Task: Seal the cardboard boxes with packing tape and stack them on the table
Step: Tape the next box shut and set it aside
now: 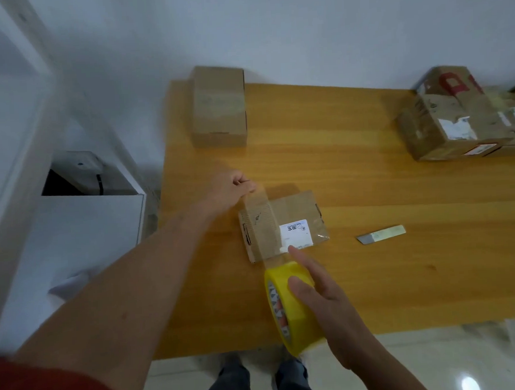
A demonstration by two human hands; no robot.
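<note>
Our left hand (pixel 232 190) pinches the tape strip (pixel 265 224) at the 11 o'clock corner of the box (pixel 299 210), lying mid-surface (pixel 369 189). Our right hand (pixel 325 307) grasps the yellow roll (pixel 292 312) at 6 o'clock. We should pull the strip tight and straight, then press it down.

An orange-yellow wooden tabletop (pixel 353 175) with visible grain carries everything here. Near its middle lies a small flat brown cardboard box with a white printed label (pixel 281 226), turned slightly askew. At 11 o'clock from it, at the far left corner, stands a taller plain brown cardboard box (pixel 218 106) (a pale tape band crosses its top). At 2 o'clock sits a cluster of worn brown cardboard boxes (pixel 444 131), one stacked on top. At 3 o'clock, apart, lies a thin pale metal blade strip (pixel 380 234).
</note>
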